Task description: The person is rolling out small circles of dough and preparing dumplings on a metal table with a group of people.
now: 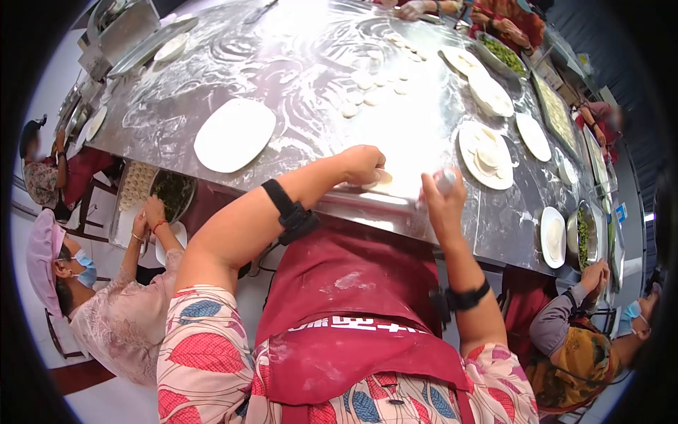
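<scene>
My left hand [362,165] is closed at the near edge of the metal table, its fingers gripping a small flat dough wrapper [382,183]. To the right, my right hand [444,200] wraps round a rolling pin, whose pale rounded end [446,181] shows above the fingers. The pin is apart from the dough. Beyond my hands, several small flattened dough pieces [372,97] lie scattered on the floured top. A white plate [486,155] with a stack of round wrappers stands to the right of my right hand.
An oval white plate [235,136] lies to the left on the floured steel table [304,85]. More plates [533,137] and bowls of green filling [503,55] line the right side. Co-workers sit left and right; one at left works beside a tray of dumplings [137,184].
</scene>
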{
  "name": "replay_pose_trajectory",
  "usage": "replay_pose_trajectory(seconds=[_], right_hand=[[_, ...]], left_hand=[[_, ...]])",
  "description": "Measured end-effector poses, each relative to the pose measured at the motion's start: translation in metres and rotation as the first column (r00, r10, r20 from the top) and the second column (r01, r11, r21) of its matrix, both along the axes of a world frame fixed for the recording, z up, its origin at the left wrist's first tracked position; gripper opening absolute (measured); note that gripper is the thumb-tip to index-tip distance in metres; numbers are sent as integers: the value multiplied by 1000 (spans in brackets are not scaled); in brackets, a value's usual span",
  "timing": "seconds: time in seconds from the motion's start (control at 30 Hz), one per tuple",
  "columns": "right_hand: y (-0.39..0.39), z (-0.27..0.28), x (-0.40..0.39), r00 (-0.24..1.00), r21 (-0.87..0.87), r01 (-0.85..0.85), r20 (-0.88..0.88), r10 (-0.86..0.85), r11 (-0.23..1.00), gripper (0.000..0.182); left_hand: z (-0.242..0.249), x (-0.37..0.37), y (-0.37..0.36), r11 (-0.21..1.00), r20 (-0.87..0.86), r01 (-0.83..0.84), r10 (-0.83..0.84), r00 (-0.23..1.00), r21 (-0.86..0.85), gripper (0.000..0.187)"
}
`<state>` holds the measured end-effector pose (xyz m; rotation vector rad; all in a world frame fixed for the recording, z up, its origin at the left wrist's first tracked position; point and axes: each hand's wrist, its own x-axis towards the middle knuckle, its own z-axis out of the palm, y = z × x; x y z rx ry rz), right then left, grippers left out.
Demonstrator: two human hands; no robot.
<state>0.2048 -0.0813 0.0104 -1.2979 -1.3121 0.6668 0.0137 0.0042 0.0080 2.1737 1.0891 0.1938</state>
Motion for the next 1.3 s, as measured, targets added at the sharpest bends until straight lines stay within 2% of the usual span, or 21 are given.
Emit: replay_pose_trajectory(seconds=[0.07,0.1,0.2,0.3,0.4,0.43,0.53,0.63,0.73,0.83,0.93,1.0,1.1,1.23,1.3], right_hand=[[-10,-9,5,1000,42,-24,3,24,999,19],[-14,-13,5,1000,60,-25,-5,25,998,19],[23,4,-3,1000,10,-13,-12,13,1000,19],[50,1,-7,997,27,4,76,-6,1000,20],[23,1,-2,998,43,9,69,-12,999,20],[7,0,0,999,26,-10,47,9,1000,20],[-16,-2,2,999,-24,-31,-8,31,999,18],[10,2,-2,999,4,-30,-37,30,1000,19],[50,1,-6,999,31,-14,53,12,999,20],[35,0,-3,999,24,-25,-19,26,999,21],[-11,-1,3,999,0,-17,33,17,1000,21],[-9,-3,3,999,2,-14,33,14,1000,21],[15,-3,-1,1000,-5,-9,18,9,1000,20],[50,0,-6,997,40,3,82,-6,999,21],[27,6,-3,1000,8,-18,7,18,1000,21]], left_hand=[[-5,-5,0,1000,12,-29,29,1000,-6,18],[-9,-8,-1,988,77,-36,48,996,-148,17],[-3,0,-3,999,31,-9,8,999,36,18],[1,10,1,995,31,-100,99,995,28,20],[-5,10,1,998,5,-11,11,1000,62,21],[-7,7,1,999,-6,13,-13,1000,50,21],[0,0,-3,986,11,-71,73,997,-154,20],[-2,1,-5,999,50,20,-18,999,-36,20],[-9,9,4,993,63,-94,90,994,65,21],[-4,11,3,999,21,-47,46,999,22,20],[-9,3,1,1000,41,-15,16,999,-21,18],[-8,-3,-1,997,55,-30,34,998,-66,17],[-12,-1,0,1000,85,3,-1,996,-23,17],[-5,15,3,996,78,-72,68,995,54,19],[2,14,-1,1000,44,-14,14,999,-6,19]])
